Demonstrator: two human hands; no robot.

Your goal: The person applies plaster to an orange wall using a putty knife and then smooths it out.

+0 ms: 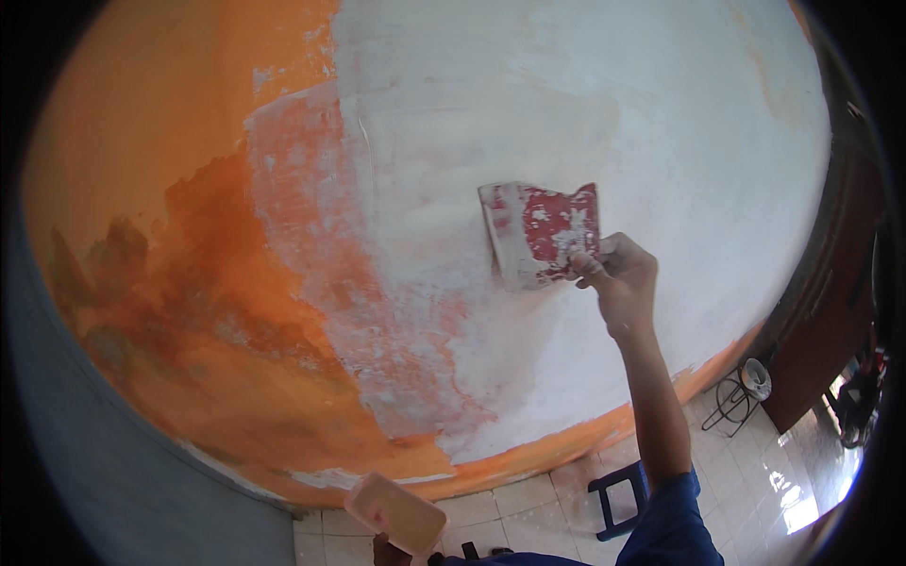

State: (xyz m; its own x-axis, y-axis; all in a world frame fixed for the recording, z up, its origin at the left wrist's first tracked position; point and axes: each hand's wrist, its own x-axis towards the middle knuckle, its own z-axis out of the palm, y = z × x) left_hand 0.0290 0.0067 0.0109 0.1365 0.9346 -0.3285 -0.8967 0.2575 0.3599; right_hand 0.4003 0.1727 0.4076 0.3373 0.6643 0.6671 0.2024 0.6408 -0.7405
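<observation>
a short dark blue sleeve point(672, 524) leaves the right forearm point(654, 406) and fingers point(630, 258) bare.

Most of your left hand point(392, 553) is hidden beneath the pale pink container point(401, 514) it holds, and its forearm falls outside the lower edge. Some fingers of your right hand point(630, 283) are out of sight around the red scraper point(559, 226). Your blue sleeve point(672, 528) is cut off below and partly covers the blue stool point(618, 500). Dark clutter point(859, 396) at far right is too small to identify.
</observation>
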